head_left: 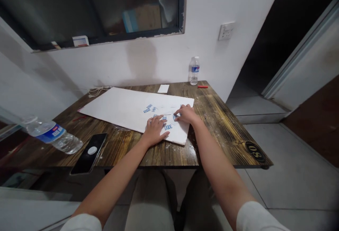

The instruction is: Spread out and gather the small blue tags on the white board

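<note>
A large white board (119,105) lies on the table with several small blue-and-white rectangular pieces (147,110) on it; whether they are loose or stuck down cannot be made out. My left hand (154,131) rests flat on the board, fingers spread among these pieces. One blue-and-white piece (168,127) shows by its thumb. Over the board's right end, my right hand (186,113) has its fingers bent together in a pinch at a small blue-and-white piece (174,117), partly hidden by the fingertips. Thin dark lines run across the board between the hands.
A phone (88,153) and a water bottle (54,134) are on the left of the wooden table (217,128). At the back are a white card (163,88), an upright bottle (194,71), a red pen-like stick (202,87) and a white cable (97,90).
</note>
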`<state>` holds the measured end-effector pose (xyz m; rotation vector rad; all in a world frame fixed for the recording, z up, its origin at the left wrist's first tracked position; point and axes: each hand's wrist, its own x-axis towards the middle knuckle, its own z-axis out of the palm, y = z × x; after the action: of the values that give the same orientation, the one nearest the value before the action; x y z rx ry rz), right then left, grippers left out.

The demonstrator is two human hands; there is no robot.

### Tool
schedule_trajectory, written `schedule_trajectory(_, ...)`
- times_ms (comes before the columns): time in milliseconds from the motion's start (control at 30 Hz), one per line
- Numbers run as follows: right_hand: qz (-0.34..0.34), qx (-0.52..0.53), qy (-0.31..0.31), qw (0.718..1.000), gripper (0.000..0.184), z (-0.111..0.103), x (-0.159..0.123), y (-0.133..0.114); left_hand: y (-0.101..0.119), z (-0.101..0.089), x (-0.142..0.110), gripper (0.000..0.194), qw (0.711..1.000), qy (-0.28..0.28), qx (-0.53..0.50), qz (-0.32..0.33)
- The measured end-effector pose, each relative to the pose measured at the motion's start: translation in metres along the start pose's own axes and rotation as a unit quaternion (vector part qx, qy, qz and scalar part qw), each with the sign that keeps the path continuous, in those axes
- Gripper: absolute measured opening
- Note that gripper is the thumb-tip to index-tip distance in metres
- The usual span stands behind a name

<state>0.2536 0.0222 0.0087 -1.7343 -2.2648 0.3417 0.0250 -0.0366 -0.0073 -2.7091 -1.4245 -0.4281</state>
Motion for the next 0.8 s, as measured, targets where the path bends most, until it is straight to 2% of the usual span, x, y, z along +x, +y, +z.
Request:
schedule_trajectory(200, -0.048, -0.031, 0.012, 0.998, 0.026, -0.003, -0.004, -0.005, -0.002, 0.000, 0.001, 0.047, 1.000, 0.005, -0.024, 0.000)
schedule_trajectory(467, -0.038, -0.017, 0.018, 0.999, 0.026, 0.004, -0.011, -0.004, -0.005, 0.002, 0.002, 0.042, 0.999, 0.013, -0.038, 0.007)
schedule_trajectory(667, -0.042, -0.052, 0.017, 0.998, 0.024, 0.004, -0.015, -0.011, -0.006, 0.003, 0.002, 0.038, 0.999, 0.018, -0.051, 0.007)
schedule_trajectory(800, -0.070, -0.067, 0.018, 0.995, 0.021, 0.000, -0.016, -0.015, -0.005, 0.001, 0.001, 0.037, 0.998, 0.016, -0.055, 0.008)
